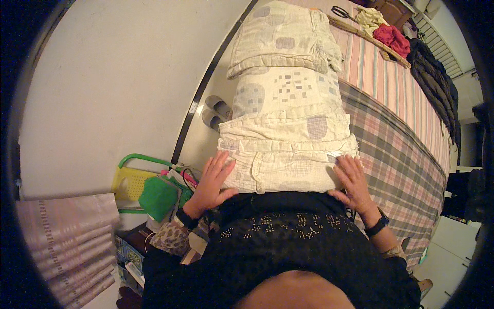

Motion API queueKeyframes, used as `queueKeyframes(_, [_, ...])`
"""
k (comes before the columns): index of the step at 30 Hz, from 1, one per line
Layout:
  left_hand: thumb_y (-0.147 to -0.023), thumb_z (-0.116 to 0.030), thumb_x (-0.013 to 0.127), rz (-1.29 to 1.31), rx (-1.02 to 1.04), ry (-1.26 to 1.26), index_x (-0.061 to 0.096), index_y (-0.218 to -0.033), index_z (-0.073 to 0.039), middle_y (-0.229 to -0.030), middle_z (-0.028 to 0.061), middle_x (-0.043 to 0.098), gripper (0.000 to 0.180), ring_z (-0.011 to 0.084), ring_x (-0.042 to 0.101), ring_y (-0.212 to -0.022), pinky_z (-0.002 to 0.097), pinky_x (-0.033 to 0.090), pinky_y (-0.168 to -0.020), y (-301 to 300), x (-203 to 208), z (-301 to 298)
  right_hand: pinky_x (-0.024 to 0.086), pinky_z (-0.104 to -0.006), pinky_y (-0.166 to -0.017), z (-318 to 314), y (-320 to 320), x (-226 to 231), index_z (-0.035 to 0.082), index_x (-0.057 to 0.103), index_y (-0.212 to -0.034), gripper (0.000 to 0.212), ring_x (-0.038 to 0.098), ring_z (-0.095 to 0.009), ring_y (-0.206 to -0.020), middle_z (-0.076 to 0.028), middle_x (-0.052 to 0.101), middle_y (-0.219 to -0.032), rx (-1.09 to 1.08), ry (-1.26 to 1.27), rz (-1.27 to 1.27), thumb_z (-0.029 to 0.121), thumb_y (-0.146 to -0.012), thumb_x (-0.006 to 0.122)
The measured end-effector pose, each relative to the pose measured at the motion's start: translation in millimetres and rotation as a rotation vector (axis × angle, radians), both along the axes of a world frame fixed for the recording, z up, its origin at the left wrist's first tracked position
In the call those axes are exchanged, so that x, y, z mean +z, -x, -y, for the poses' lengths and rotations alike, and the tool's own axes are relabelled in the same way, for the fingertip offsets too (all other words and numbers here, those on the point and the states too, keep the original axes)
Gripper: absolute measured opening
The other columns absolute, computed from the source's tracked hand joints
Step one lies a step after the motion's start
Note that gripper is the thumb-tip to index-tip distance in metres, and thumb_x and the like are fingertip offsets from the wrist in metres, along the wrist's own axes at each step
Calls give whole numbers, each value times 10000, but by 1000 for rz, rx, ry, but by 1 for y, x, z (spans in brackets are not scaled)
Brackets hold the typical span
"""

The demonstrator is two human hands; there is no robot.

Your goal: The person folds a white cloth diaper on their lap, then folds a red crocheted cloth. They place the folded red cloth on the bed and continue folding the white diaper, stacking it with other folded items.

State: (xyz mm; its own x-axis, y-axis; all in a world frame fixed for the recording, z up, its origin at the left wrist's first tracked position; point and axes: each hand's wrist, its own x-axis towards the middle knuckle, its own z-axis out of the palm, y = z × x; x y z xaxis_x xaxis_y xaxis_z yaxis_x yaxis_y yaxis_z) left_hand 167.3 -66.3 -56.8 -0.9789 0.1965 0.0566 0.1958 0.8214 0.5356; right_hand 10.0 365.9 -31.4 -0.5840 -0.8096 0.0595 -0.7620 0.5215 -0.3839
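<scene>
While the cream quilt (288, 118) lies folded into a long narrow strip along the bed (396, 139), both hands rest flat on its near end, against the person's body. The left hand (213, 180) has its fingers spread wide on the left corner; the right hand (352, 177) lies open, fingers loosely together, on the right edge — neither pinches the cloth. By the look of it, the lengthwise folds are done — folding the strip up into a compact bundle seems left.

Head view, steeply down, close.
</scene>
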Motion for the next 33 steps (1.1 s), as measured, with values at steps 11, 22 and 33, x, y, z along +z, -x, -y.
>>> queueKeyframes(11, [-827,-300,661,13,-20,76,423,-1425,-42,-1528,196,332,694,377,278,-1433,504,201,-1170,-39,-34,26,291,-514,-1142,-56,6,-42,85,477,-1368,665,363,-400,-1384,-188,401,-1486,-85,-65,-33,72,-736,684])
queueKeyframes(22, [-722,-209,750,-73,157,-96,492,-1401,-95,-1539,220,297,735,414,279,-1425,497,251,-1151,-15,-46,19,301,-474,-1133,-35,28,-66,83,635,-1145,347,367,-399,-1391,-185,468,-1444,-311,210,134,113,-802,679])
queueKeyframes(33, [-759,-184,724,-219,165,-43,502,-1386,-124,-1530,193,325,668,407,309,-1412,496,293,-1132,0,-56,16,337,-414,-1110,-50,28,-32,99,659,-1124,278,445,-288,-1340,-140,492,-1449,-519,750,755,150,-858,595])
